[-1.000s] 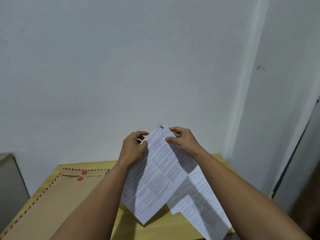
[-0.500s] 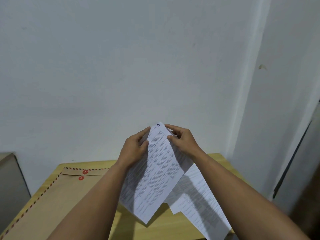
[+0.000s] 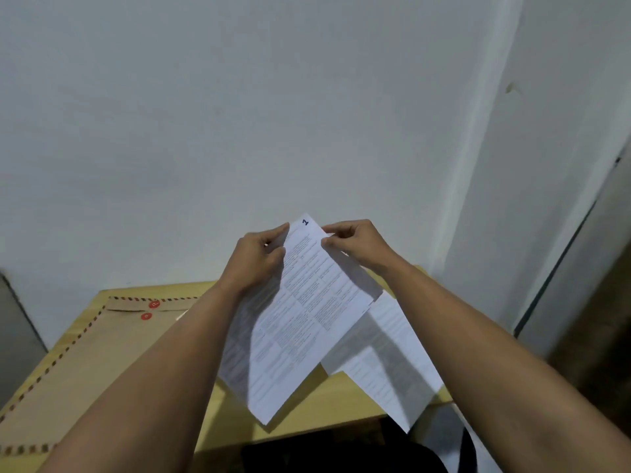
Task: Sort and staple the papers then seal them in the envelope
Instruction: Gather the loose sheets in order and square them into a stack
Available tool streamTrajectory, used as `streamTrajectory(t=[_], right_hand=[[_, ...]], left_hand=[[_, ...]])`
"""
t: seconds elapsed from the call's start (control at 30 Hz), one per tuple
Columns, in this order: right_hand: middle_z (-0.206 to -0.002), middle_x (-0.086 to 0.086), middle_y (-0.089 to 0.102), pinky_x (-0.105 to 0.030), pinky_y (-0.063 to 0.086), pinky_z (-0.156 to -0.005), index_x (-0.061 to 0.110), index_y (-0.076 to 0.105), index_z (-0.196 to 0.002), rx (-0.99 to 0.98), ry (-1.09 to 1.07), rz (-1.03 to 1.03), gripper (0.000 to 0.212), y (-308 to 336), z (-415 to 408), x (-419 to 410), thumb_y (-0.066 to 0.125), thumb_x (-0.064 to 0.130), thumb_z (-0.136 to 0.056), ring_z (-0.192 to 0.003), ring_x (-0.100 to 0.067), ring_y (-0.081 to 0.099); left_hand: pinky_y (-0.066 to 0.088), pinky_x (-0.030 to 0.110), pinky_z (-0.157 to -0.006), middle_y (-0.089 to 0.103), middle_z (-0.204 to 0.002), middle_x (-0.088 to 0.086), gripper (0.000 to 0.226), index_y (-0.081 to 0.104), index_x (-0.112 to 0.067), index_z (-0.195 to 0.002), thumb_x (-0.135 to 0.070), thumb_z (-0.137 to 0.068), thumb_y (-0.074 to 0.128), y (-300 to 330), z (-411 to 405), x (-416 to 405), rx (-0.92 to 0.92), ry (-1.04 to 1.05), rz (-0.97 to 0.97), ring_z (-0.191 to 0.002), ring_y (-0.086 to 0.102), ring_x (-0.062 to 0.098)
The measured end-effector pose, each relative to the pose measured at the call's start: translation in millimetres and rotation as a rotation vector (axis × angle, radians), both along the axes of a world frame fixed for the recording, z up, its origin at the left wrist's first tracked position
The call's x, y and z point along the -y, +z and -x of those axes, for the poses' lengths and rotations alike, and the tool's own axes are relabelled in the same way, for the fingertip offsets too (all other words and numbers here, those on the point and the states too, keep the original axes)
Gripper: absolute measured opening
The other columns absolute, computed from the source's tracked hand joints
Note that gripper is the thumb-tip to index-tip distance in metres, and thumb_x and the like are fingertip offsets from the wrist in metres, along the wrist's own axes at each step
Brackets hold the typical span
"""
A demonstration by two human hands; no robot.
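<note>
Holding the printed papers up at the frame's centre, the left hand and right hand each pinch a top corner, fingers clamped on the sheets, probably so the page marked 1 can be read and ordered. More sheets lie below, at lower right, on the wooden table. The brown envelope waits flat at lower left, flap toward the wall, unsealed as far as I can judge

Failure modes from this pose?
1. Both hands, left hand and right hand, pinch only the top corner of the held sheets, which hang loose; one may slip out.
2. The loose papers overhang the table edge and might slide off.
</note>
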State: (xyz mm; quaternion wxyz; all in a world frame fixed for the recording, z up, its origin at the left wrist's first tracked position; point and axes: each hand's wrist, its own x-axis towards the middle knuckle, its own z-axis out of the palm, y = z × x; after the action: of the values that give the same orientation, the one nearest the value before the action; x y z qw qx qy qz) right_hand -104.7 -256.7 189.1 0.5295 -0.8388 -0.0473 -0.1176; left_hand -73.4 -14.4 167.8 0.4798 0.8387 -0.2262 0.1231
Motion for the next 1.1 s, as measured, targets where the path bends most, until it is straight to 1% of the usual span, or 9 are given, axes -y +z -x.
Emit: streamTrajectory(t=[0.2,0.37,0.5,0.63,0.73,0.83,0.93,1.0,1.1], right_hand=[[-0.100,-0.008,0.080,-0.020,0.044,-0.062,0.011,0.069,-0.128,-0.163,-0.240,0.127,0.038,-25,1,80,0.075,0.019,-0.092,-0.076,-0.017,0.073],[-0.104,-0.013,0.077,-0.022,0.048,-0.060,0.009,0.070,-0.122,-0.336,-0.431,0.256,0.032,-57,16,150,0.074,0.008,-0.090,-0.074,-0.020,0.070],[-0.117,-0.012,0.072,-0.032,0.056,-0.088,0.009,0.073,-0.120,-0.479,-0.445,0.363,0.034,-92,16,180,0.078,0.008,-0.086,-0.100,-0.025,0.070],[-0.115,-0.004,0.065,-0.027,0.047,-0.092,0.010,0.073,-0.121,-0.517,-0.406,0.403,0.037,-119,-2,182,0.079,0.010,-0.085,-0.112,-0.022,0.064],[-0.126,-0.004,0.067,-0.029,0.049,-0.096,0.012,0.073,-0.122,-0.509,-0.361,0.426,0.040,-135,-27,173,0.082,0.017,-0.084,-0.118,-0.021,0.064],[-0.125,-0.006,0.071,-0.029,0.051,-0.094,0.017,0.073,-0.121,-0.527,-0.330,0.455,0.042,-153,-61,164,0.084,0.024,-0.082,-0.112,-0.021,0.066],[-0.125,0.003,0.069,-0.036,0.051,-0.103,0.024,0.069,-0.128,-0.535,-0.300,0.502,0.050,-166,-87,150,0.082,0.034,-0.080,-0.118,-0.019,0.065],[-0.130,0.007,0.066,-0.036,0.046,-0.104,0.028,0.065,-0.131,-0.511,-0.287,0.557,0.053,-171,-99,137,0.078,0.040,-0.081,-0.126,-0.018,0.060],[-0.134,0.006,0.062,-0.041,0.038,-0.101,0.032,0.066,-0.130,-0.432,-0.272,0.656,0.049,-178,-118,118,0.073,0.045,-0.083,-0.129,-0.021,0.056]], left_hand=[[0.043,0.024,-0.106,0.063,-0.139,-0.007,0.051,0.061,-0.025,-0.141,-0.010,-0.092,0.061,-26,-14,19,-0.055,-0.007,-0.069,-0.128,0.058,0.009],[0.046,0.026,-0.099,0.066,-0.136,-0.002,0.052,0.061,-0.025,-0.141,-0.007,-0.093,0.057,-54,-26,40,-0.106,-0.054,-0.148,-0.121,0.063,0.018],[0.046,0.027,-0.099,0.066,-0.136,-0.001,0.052,0.063,-0.025,-0.140,-0.005,-0.092,0.057,-70,-37,56,-0.135,-0.075,-0.176,-0.120,0.064,0.018],[0.048,0.033,-0.106,0.065,-0.137,-0.006,0.050,0.064,-0.025,-0.138,-0.006,-0.093,0.058,-87,-52,66,-0.166,-0.093,-0.199,-0.123,0.063,0.014],[0.049,0.031,-0.103,0.065,-0.135,-0.012,0.046,0.066,-0.025,-0.136,-0.007,-0.094,0.058,-99,-66,69,-0.195,-0.093,-0.195,-0.120,0.064,0.010],[0.053,0.026,-0.088,0.073,-0.114,-0.015,0.042,0.069,-0.028,-0.132,-0.009,-0.096,0.058,-116,-82,68,-0.241,-0.081,-0.183,-0.093,0.068,-0.001],[0.045,0.022,-0.064,0.074,-0.079,-0.006,0.042,0.071,-0.034,-0.127,-0.009,-0.097,0.057,-134,-94,61,-0.290,-0.055,-0.184,-0.054,0.054,-0.008],[0.043,0.020,-0.059,0.068,-0.063,-0.009,0.044,0.068,-0.041,-0.124,-0.008,-0.097,0.057,-147,-99,55,-0.325,-0.043,-0.167,-0.047,0.048,-0.002],[0.040,0.011,-0.051,0.065,-0.056,-0.012,0.046,0.067,-0.031,-0.132,-0.004,-0.096,0.055,-163,-104,47,-0.369,-0.023,-0.179,-0.046,0.048,0.001]])
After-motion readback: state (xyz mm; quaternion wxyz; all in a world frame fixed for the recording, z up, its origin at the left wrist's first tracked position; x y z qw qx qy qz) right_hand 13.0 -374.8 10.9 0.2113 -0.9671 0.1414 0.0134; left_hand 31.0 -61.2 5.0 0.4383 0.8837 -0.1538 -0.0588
